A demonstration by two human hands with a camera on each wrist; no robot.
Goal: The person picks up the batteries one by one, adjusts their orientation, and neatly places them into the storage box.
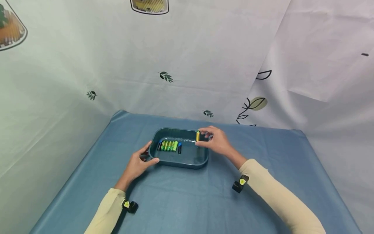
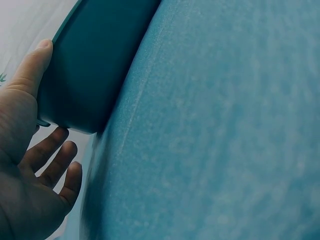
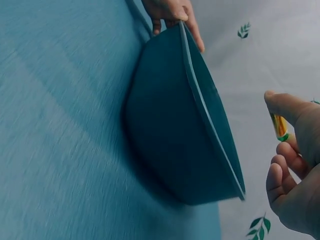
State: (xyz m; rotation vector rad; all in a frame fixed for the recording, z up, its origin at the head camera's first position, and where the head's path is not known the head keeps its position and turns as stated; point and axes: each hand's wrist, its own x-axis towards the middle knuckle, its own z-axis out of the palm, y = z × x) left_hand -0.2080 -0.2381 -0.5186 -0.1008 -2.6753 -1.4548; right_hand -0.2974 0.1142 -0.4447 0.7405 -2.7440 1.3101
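Observation:
My right hand point(image 1: 217, 140) pinches a yellow battery with a green end point(image 1: 197, 136) between thumb and fingertips, upright over the right side of a dark teal tray point(image 1: 184, 162). My left hand point(image 1: 140, 162) grips the tray's left corner. In the left wrist view its thumb point(image 2: 37, 65) lies along the rim, and the other fingers are at the outer wall. Inside the tray, several green and yellow batteries point(image 1: 169, 146) lie side by side toward the left. A black battery with a blue end point(image 1: 159, 146) lies at the row's left end; a similar one point(image 1: 179, 148) lies just right of the row.
The tray stands on a blue cloth-covered table point(image 1: 187, 195). White hanging sheets point(image 1: 190, 58) with printed leaves close off the back and sides. A small black camera is strapped to each wrist.

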